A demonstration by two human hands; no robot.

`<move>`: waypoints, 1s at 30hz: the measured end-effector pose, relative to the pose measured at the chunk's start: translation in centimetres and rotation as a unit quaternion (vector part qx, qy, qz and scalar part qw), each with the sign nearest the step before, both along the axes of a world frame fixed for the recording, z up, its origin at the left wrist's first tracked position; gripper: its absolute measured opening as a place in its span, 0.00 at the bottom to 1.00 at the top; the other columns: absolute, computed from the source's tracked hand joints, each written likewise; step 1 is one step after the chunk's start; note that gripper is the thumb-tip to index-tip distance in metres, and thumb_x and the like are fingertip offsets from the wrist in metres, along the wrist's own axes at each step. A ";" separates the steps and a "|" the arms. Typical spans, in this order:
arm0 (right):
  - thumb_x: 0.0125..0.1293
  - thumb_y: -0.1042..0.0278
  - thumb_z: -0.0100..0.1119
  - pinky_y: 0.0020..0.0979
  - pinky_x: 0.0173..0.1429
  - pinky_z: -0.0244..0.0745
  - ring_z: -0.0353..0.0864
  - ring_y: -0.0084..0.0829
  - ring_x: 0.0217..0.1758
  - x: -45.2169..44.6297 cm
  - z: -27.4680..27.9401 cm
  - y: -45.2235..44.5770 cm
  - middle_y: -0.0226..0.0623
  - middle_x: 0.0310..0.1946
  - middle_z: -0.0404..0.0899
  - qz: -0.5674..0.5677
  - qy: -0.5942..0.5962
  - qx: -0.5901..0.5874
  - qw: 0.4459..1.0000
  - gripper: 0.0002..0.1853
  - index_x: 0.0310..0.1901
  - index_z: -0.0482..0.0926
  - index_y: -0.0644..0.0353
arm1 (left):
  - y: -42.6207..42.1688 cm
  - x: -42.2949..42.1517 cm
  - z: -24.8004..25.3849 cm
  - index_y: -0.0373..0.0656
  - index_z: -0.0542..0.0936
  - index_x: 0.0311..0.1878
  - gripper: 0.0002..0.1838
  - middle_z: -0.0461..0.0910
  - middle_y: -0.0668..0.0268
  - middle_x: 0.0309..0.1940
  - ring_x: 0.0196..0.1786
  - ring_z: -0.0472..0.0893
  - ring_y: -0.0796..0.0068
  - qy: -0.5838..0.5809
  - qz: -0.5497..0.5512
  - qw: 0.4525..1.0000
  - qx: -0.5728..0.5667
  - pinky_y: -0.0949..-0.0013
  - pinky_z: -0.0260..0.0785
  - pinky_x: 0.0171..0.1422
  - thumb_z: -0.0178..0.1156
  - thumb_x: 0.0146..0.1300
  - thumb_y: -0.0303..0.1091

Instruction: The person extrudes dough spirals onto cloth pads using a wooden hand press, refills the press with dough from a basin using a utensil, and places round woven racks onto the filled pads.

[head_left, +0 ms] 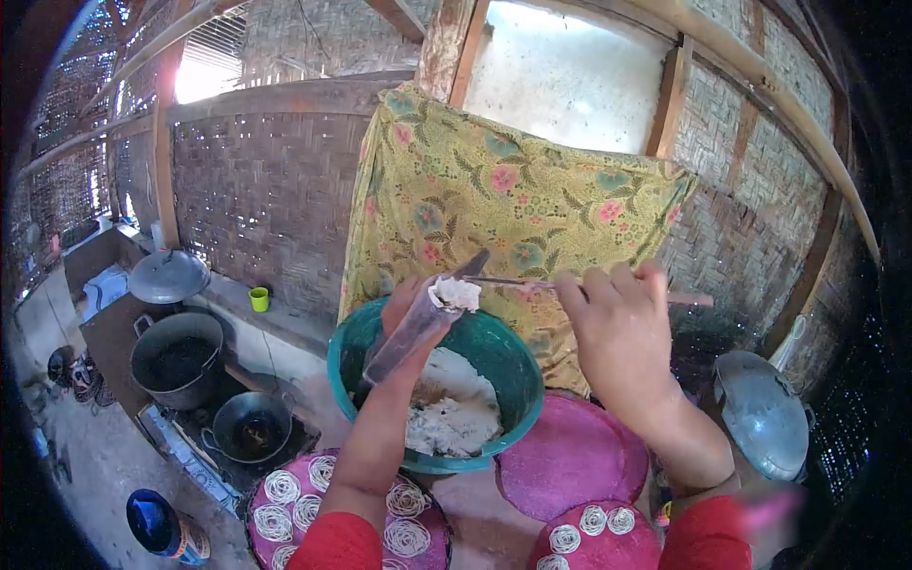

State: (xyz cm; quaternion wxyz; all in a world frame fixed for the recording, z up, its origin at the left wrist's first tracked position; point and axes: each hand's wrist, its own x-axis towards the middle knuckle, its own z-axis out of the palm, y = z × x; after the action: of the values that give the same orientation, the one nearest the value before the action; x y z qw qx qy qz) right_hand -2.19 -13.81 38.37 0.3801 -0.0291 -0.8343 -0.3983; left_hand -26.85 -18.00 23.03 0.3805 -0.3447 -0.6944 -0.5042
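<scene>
My left hand (403,302) is wrapped round a greyish, trough-like wooden press (404,344), held tilted above the green basin (528,418). White dough (456,294) fills the upper end of the press. My right hand (622,328) grips a thin stick-like tool (508,282); its tip touches the dough, and its pinkish handle end sticks out beyond my fingers to the right. Below, a large mass of white dough (456,408) lies in the basin. Some fingers of my left hand are hidden behind the press.
Pink round trays (570,456) stand in front, two bearing white noodle-like coils (282,486). At left are a big black pot (178,356), a wok (252,427) and a metal lid (168,276). A yellow floral cloth (522,204) hangs behind. A metal pan (765,418) leans at right.
</scene>
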 end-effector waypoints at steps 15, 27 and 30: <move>0.55 0.65 0.50 0.37 0.51 0.60 0.71 0.33 0.37 -0.5 -3.4 1.5 0.33 0.27 0.71 -0.002 -0.046 -0.001 0.999 0.11 0.38 0.74 0.59 | 0.0 1.1 0.1 0.49 0.80 0.37 0.21 0.73 0.64 0.29 0.34 0.76 0.62 0.068 0.019 0.997 -0.028 0.62 0.70 0.34 0.69 0.37 0.47; 0.55 0.65 0.49 0.34 0.52 0.60 0.72 0.32 0.39 -4.0 -4.3 0.5 0.33 0.28 0.71 -0.045 -0.057 0.069 0.995 0.09 0.35 0.74 0.59 | -0.9 1.8 0.7 0.46 0.77 0.32 0.16 0.73 0.63 0.27 0.34 0.75 0.58 0.058 0.010 0.997 -0.049 0.59 0.68 0.36 0.67 0.43 0.43; 0.54 0.65 0.50 0.38 0.51 0.60 0.72 0.32 0.39 -6.2 -6.8 1.7 0.31 0.29 0.70 -0.038 -0.109 0.153 0.981 0.14 0.43 0.73 0.57 | 0.3 1.7 -0.2 0.49 0.78 0.33 0.22 0.69 0.63 0.27 0.32 0.73 0.59 0.100 -0.004 0.994 -0.052 0.61 0.66 0.32 0.67 0.36 0.51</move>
State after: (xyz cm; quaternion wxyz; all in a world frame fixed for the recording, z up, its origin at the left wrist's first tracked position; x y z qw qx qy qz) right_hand -8.36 -12.09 31.53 0.2715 0.0419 -0.7981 -0.5363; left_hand -25.12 -17.72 22.86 0.4281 -0.4155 -0.6764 -0.4320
